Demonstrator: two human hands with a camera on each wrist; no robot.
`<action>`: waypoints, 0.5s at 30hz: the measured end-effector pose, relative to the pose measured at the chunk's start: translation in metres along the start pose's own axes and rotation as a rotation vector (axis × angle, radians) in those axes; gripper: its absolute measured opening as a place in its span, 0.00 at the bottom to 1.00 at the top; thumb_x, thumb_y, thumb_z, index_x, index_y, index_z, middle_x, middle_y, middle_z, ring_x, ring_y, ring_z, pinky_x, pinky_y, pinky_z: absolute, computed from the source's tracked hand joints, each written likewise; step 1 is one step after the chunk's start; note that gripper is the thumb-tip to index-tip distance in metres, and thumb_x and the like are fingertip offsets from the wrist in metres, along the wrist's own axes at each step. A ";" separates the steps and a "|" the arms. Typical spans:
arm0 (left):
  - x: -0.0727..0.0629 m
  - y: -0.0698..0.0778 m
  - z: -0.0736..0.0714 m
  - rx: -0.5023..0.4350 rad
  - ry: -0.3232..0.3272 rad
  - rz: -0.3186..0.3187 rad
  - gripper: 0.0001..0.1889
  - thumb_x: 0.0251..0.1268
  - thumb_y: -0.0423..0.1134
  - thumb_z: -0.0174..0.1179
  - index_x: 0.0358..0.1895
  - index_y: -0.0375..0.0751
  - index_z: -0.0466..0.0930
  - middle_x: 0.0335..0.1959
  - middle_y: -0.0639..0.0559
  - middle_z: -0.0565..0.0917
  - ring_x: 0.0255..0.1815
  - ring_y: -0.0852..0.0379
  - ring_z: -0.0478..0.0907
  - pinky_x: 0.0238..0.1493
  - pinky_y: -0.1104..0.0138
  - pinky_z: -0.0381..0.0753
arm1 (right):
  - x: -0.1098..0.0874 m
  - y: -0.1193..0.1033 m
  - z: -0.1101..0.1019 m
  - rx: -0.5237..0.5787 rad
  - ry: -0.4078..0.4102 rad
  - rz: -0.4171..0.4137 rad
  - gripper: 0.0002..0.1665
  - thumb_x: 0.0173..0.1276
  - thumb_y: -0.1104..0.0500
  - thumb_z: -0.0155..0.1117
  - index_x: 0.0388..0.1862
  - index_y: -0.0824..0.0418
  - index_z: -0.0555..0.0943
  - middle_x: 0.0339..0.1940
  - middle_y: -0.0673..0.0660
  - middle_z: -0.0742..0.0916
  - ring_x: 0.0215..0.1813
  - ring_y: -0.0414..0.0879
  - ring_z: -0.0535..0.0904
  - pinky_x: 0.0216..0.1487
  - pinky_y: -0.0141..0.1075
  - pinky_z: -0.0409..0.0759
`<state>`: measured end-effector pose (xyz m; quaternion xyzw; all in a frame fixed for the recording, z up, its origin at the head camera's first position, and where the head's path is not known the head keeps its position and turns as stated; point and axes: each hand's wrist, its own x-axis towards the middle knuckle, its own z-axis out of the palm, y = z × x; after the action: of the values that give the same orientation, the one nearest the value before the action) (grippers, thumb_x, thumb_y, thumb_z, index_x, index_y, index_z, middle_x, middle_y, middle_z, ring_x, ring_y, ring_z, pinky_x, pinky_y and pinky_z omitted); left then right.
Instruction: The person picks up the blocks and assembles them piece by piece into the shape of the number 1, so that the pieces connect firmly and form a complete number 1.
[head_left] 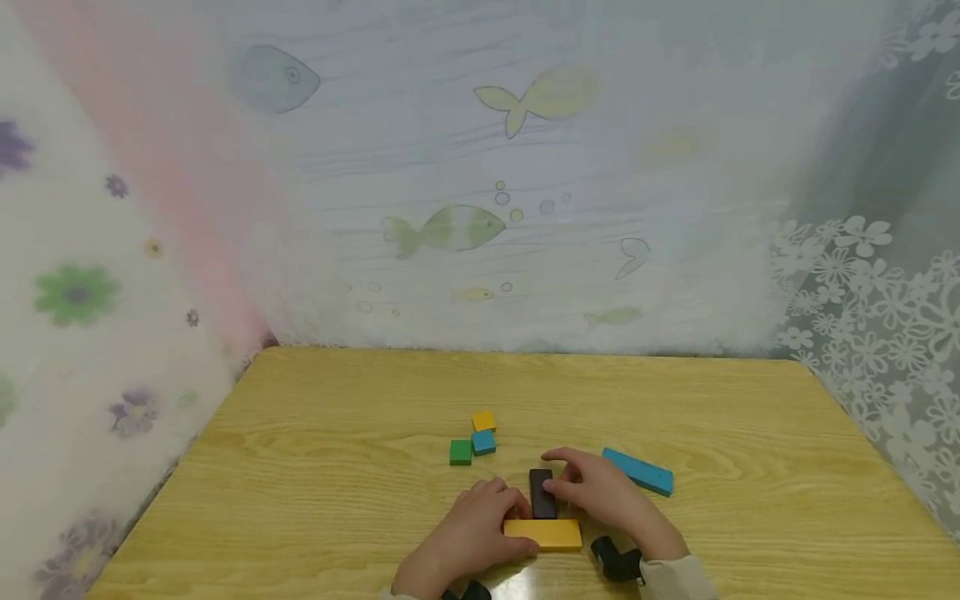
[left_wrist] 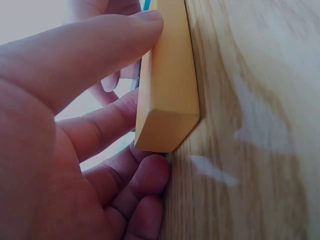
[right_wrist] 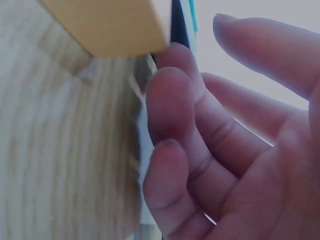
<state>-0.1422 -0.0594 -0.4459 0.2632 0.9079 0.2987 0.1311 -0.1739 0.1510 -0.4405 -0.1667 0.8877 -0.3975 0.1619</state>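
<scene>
My left hand [head_left: 480,525] grips a long yellow block [head_left: 553,536] at its left end, thumb on the near side and fingers behind. In the left wrist view the thumb presses the face of the yellow block [left_wrist: 172,75], which lies on the table. A black block [head_left: 542,500] extends away from the yellow block's far side, forming a T with it. My right hand [head_left: 600,492] is at the black block's right, its thumb overlapping the block's top in the head view. Loosely bent right fingers [right_wrist: 170,105] show by the black block [right_wrist: 178,25] in the right wrist view.
Three small blocks sit grouped beyond the left hand: green [head_left: 461,452], blue [head_left: 483,442] and yellow [head_left: 483,422]. A long blue block [head_left: 637,471] lies slanted just past the right hand. The wooden table [head_left: 337,433] meets a patterned curtain [head_left: 420,167] at its far edge.
</scene>
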 end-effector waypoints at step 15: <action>0.001 0.001 0.001 0.011 -0.004 -0.033 0.15 0.47 0.60 0.61 0.34 0.57 0.75 0.28 0.67 0.67 0.32 0.65 0.62 0.35 0.67 0.63 | -0.002 0.008 -0.011 0.041 0.067 0.031 0.23 0.65 0.48 0.54 0.57 0.56 0.71 0.24 0.50 0.80 0.23 0.47 0.74 0.25 0.37 0.72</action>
<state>-0.1428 -0.0576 -0.4466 0.2496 0.9136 0.2908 0.1362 -0.1783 0.1641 -0.4391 -0.1362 0.8867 -0.4186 0.1414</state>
